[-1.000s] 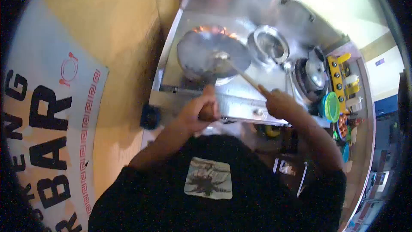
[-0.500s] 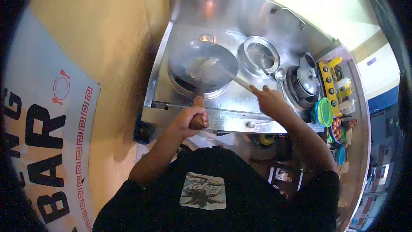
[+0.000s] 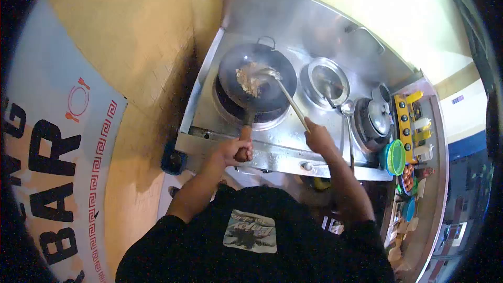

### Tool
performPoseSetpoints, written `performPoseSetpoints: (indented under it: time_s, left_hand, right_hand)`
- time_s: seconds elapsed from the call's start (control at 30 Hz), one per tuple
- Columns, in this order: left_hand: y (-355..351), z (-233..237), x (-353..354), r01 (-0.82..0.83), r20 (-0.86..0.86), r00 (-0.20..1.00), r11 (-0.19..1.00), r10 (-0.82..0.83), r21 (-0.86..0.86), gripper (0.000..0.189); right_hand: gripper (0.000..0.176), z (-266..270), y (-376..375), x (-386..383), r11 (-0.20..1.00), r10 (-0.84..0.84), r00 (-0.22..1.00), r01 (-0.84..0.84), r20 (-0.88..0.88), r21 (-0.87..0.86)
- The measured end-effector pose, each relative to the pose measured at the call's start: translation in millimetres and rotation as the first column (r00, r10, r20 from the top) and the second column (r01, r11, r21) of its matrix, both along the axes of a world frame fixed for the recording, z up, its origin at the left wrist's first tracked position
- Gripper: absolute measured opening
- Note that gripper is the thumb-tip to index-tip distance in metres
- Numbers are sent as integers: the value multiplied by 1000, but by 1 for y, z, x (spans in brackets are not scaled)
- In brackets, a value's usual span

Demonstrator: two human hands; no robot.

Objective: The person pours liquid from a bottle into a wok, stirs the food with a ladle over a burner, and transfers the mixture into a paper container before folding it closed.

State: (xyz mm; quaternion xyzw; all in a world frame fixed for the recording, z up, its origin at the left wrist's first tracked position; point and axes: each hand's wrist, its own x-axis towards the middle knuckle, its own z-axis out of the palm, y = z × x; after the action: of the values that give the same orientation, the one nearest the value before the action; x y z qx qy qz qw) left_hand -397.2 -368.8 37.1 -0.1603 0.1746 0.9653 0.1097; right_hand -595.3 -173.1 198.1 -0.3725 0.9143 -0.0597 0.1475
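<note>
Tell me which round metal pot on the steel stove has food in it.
The dark round wok at far left, its handle gripped by the left hand; only it shows pale food.

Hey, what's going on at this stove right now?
A person in a black shirt is cooking at a steel stove. The left hand grips the wok by its wooden handle. The right hand holds a long ladle, whose bowl is inside the wok next to a small heap of food. The wok sits over the left burner. A second ladle and a lidded pot are off to the right.
</note>
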Motion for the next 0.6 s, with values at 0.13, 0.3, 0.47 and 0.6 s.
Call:
performPoseSetpoints:
  time_s: [0.13,0.3,0.47,0.6]
  left_hand:
    - [8,3,2,-70,27,997,997,70,-23,16]
    - [5,16,1,-104,72,991,990,110,-91,9]
    - [38,73,9,-113,149,982,993,116,-31,10]
    - [56,89,1,-118,39,990,955,133,-272,10]
  right_hand:
    - [50,-40,-39,-31,971,35,997,-16,73,-239]
    - [57,-39,-60,-12,994,103,993,-102,63,-30]
    - [64,24,8,30,872,223,971,-159,-86,463]
    - [60,93,18,-8,874,389,869,-243,-306,421]
